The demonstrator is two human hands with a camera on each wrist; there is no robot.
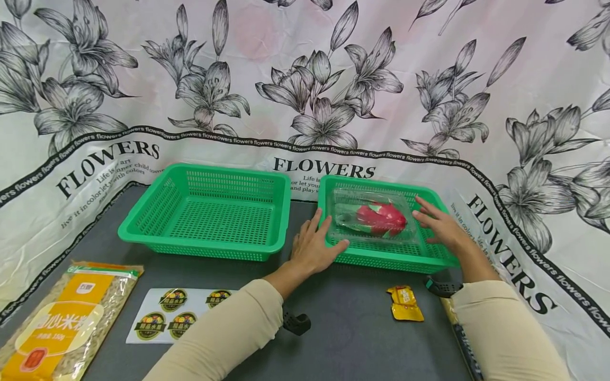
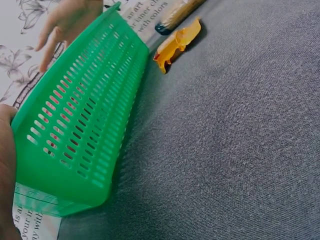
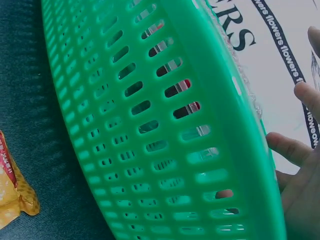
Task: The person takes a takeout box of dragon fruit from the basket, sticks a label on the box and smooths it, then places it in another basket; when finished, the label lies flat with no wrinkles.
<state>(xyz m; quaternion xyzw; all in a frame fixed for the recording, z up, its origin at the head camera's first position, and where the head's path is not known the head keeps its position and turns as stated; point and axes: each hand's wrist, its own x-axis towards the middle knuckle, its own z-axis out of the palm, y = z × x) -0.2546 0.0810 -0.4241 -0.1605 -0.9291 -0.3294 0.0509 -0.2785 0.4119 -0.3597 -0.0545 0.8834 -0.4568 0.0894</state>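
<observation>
A clear plastic box (image 1: 343, 217) with a red dragon fruit (image 1: 381, 218) inside lies in the right-hand green basket (image 1: 381, 259). My left hand (image 1: 312, 248) is at that basket's left front corner, fingers spread and straight. Over the basket's right side is my right hand (image 1: 443, 227), its fingers spread and loosely bent beside the box. In the right wrist view, the right fingers (image 3: 290, 147) are at the basket's rim; whether they touch it I cannot tell. Neither hand holds anything.
A second green basket (image 1: 214, 219) stands to the left with nothing in it. A sticker sheet (image 1: 159, 312) and a large orange-and-clear food bag (image 1: 66, 323) lie at front left. A small yellow packet (image 1: 405, 303) lies before the right basket. Another package (image 1: 459, 333) is partly under the right forearm.
</observation>
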